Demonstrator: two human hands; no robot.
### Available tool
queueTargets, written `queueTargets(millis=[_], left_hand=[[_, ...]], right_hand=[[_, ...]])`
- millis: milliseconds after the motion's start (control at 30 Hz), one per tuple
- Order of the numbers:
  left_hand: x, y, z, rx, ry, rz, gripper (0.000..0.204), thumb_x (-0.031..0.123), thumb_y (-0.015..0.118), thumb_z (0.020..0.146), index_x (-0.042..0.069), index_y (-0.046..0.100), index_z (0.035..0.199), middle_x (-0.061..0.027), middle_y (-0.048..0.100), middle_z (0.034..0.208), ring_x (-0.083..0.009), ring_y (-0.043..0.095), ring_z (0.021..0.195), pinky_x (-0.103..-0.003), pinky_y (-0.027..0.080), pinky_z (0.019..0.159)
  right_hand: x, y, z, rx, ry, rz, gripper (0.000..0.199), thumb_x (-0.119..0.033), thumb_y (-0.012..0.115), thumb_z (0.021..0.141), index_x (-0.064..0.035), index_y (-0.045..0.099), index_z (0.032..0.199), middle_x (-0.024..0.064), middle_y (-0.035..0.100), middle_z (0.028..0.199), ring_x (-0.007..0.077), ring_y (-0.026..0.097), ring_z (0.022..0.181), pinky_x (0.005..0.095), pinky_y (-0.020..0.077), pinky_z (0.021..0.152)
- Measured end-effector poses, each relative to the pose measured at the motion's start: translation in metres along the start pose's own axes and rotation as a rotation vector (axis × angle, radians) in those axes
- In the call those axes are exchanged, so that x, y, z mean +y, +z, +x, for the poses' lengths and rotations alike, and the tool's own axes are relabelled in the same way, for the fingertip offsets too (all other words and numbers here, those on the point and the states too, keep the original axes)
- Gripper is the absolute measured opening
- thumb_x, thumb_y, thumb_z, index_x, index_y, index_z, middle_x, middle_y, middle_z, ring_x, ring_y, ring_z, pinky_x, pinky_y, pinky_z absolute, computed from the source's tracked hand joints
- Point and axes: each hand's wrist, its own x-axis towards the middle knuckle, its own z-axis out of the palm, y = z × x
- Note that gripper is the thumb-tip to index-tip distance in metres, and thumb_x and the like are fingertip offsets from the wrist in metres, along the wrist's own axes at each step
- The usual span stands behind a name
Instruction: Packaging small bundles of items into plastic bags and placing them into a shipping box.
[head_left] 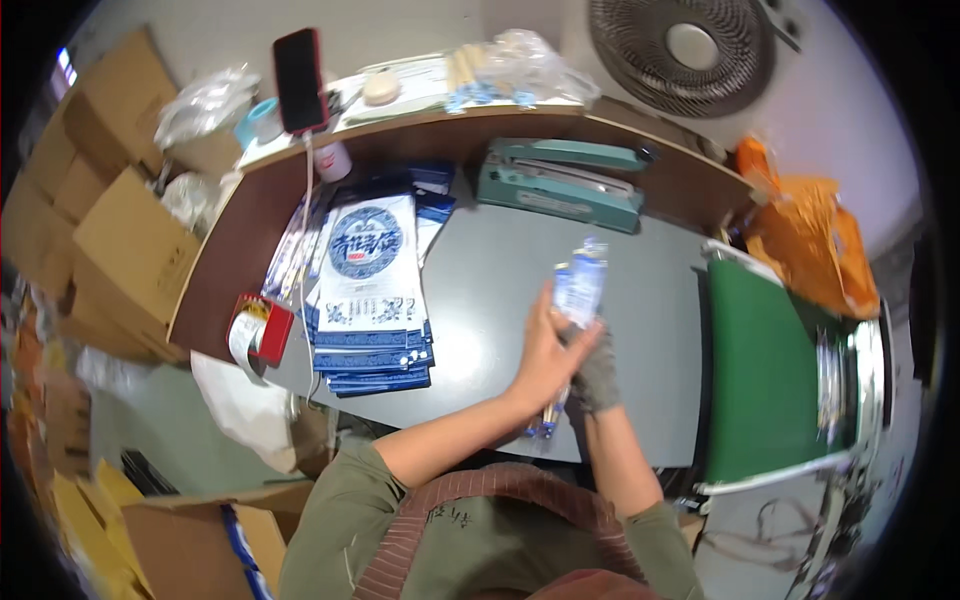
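Blue-white packets (582, 287) in grip of L hand (550, 350) & gloved R hand (598, 373); L overlaps R; forearms (450, 438) converge fwd

The grey surface (655, 290) carries a pile of blue-and-white bags (368, 265) on its left, a green sealer (555, 190) at the back and a red box (278, 338) by the left edge

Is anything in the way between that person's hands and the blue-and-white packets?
Nothing visible blocks them: the left hand is right on the packets. The right hand is close behind it, wearing a grey glove; its fingers are mostly hidden.
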Motion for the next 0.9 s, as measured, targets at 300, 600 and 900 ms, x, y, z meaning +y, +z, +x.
queueTargets(millis=[300,600,900], left_hand=[[0.047,-0.041,0.014,-0.264,0.407,0.249,0.11,0.042,0.084,0.063,0.002,0.021,0.144,-0.0244,0.042,0.136,-0.0386,0.05,0.119,-0.044,0.043,0.097],[0.027,-0.058,-0.067,-0.986,-0.465,-0.589,0.034,0.021,0.074,0.08,-0.002,0.062,0.101,-0.0102,0.068,0.096,-0.0184,0.065,0.09,-0.033,0.052,0.08],[0.052,-0.218,-0.055,0.035,0.029,0.897,0.029,0.024,0.064,0.087,0.001,0.065,0.106,-0.014,0.065,0.106,-0.0285,0.061,0.1,-0.037,0.048,0.087]], right_hand=[[-0.117,0.032,-0.022,-0.211,-0.334,-0.076,0.108,-0.025,0.088,0.063,-0.0055,0.022,0.146,0.0205,0.043,0.138,0.0239,0.053,0.113,0.0348,0.0471,0.094],[-0.108,0.041,-0.035,-0.162,-0.716,-0.511,0.094,-0.02,0.079,0.069,-0.0069,0.026,0.146,0.0173,0.04,0.142,0.0267,0.058,0.107,0.0399,0.0477,0.093],[-0.039,0.015,-0.074,-0.199,0.416,0.034,0.027,-0.027,0.069,0.078,-0.0011,0.062,0.083,0.0134,0.065,0.076,0.0203,0.064,0.062,0.034,0.0558,0.058]])
